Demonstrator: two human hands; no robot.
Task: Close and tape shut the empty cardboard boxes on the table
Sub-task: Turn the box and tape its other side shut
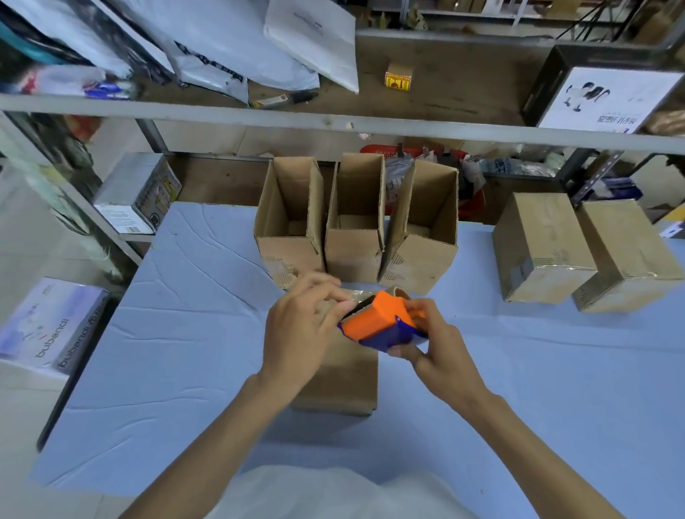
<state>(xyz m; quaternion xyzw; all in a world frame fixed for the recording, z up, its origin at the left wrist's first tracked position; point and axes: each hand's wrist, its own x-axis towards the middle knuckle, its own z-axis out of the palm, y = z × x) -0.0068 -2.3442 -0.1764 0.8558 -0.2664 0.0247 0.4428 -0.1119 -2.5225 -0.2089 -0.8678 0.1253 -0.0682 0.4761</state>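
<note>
A box [340,380] sits in the middle of the bench [163,368] with its top flaps down. The right hand [436,347] grips an orange and blue tape gun [381,323] over the far end of the box. The left hand [303,329] has its fingers curled at the mouth of the tape gun. I cannot tell if it pinches the tape end or just presses there.

If the tape end is not pressed flat first, I think it may stick to the fingers or fold on itself. The box is empty and light, and no hand holds it down, so a pull may drag it along. The tape could also run crooked and miss the gap between the flaps. The mouth of the tape gun likely has a sharp cutter, close to the left fingers.

Three open boxes [355,227] stand just behind, along the back edge. A bump could tip them. Two taped boxes [544,249] sit near the back right corner.
</note>
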